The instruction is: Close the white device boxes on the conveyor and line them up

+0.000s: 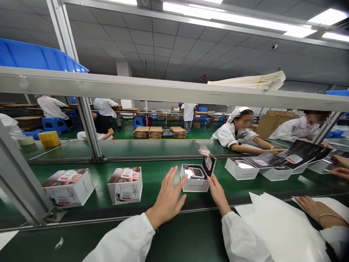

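Observation:
An open white product box (195,182) sits on the green conveyor belt (158,174), with a device and a card visible inside. Its dark lid flap (209,164) stands up on the right side. My left hand (167,198) reaches toward the box's left side, fingers spread, fingertips nearly touching it and holding nothing. My right hand (217,193) is at the box's right front corner, fingers extended up against the lid flap.
Two closed printed boxes (69,186) (125,183) lie left on the belt. Several open boxes (269,165) lie to the right, near co-workers' hands. White paper sheets (275,225) are at my lower right. A slanted metal frame post (19,185) stands left. A yellow tape roll (49,138) rests beyond.

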{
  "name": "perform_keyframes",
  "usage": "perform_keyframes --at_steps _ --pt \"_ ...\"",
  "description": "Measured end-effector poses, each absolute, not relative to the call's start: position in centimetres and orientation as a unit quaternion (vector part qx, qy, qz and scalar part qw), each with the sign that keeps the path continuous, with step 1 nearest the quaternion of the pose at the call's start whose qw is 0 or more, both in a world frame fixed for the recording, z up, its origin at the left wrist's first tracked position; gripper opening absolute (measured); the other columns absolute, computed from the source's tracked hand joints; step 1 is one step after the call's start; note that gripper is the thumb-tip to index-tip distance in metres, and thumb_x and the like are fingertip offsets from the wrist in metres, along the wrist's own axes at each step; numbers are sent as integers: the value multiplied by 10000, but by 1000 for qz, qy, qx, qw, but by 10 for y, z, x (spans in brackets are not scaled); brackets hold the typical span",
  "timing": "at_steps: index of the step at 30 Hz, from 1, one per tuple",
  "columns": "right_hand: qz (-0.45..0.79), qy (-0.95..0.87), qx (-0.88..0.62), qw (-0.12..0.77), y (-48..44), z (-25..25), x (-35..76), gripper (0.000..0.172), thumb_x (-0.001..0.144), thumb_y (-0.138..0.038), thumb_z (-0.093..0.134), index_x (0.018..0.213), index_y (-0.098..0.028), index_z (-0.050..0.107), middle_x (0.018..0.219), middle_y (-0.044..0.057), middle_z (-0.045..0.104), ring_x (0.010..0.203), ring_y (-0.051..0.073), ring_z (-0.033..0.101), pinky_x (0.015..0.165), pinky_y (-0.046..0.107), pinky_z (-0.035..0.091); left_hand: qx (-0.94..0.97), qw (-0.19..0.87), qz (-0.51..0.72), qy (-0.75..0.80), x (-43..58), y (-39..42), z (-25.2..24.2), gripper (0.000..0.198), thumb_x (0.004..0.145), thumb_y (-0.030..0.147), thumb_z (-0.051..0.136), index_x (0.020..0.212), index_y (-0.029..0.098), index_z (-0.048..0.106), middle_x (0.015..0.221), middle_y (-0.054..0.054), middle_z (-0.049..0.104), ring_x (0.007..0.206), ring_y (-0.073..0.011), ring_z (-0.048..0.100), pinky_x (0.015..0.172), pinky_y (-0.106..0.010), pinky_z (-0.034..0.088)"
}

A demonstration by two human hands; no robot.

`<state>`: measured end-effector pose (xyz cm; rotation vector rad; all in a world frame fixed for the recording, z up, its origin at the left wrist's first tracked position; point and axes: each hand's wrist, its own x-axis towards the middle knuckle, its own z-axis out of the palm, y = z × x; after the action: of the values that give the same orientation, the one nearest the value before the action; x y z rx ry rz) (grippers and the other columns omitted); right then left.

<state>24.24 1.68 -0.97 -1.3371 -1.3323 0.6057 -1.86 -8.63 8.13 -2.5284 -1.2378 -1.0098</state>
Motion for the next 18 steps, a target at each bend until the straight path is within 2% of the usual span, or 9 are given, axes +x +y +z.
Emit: perform_keyframes --at_steps 3,6,8,10,12,15,18 --pt "249 -643 -536 487 2 -3 228 581 832 -571 551 1366 -341 551 1435 11 518 1330 272 460 1082 407 377 -841 95 -344 -407 -1 -65 84 762 872 126 491 1549 247 164 1631 -100 -4 1488 -340 -19 1175 -590 158" --pt "244 -678 -527 452 -3 -1 217 534 800 -571 610 1291 -362 617 1461 4 489 1371 281 410 1093 420 367 -853 13 -296 -429 3 -38 73 809 808 70 489 1544 220 189 1631 -95 76 1489 -334 -4 1184 -601 66" --pt "266 -675 -513 459 -3 -3 211 534 802 -580 601 1284 -350 624 1449 5 503 1368 280 415 1088 413 374 -845 -54 -273 -457 -2 -23 56 847 766 45 499 1543 174 189 1611 -145 159 1476 -350 132 1182 -589 142" --pt "304 -657 -505 471 0 -7 204 573 821 -591 566 1333 -333 583 1416 13 538 1283 279 507 1051 406 410 -834 -89 -268 -475 -11 -16 37 891 752 30 491 1555 155 126 1597 -181 185 1438 -339 276 1155 -530 289" --pt "325 -633 -514 478 3 -11 199 609 840 -600 535 1381 -320 533 1350 27 593 1135 271 604 991 404 451 -827 -100 -275 -480 -21 -15 22 929 769 30 474 1566 172 18 1602 -176 165 1433 -307 301 1131 -475 359" --pt "321 -606 -528 501 11 -13 196 611 841 -618 527 1360 -296 553 1267 43 644 1073 272 621 960 403 459 -829 -106 -283 -471 -36 -21 19 962 799 53 487 1562 216 -76 1603 -140 185 1456 -275 246 1157 -468 317" --pt "362 -562 -497 553 20 -11 195 624 829 -649 526 1311 -258 587 1283 62 635 1111 274 604 928 379 483 -850 -87 -261 -449 -48 -29 43 952 806 153 623 1563 315 69 1606 -89 191 1451 -337 209 1155 -549 249"
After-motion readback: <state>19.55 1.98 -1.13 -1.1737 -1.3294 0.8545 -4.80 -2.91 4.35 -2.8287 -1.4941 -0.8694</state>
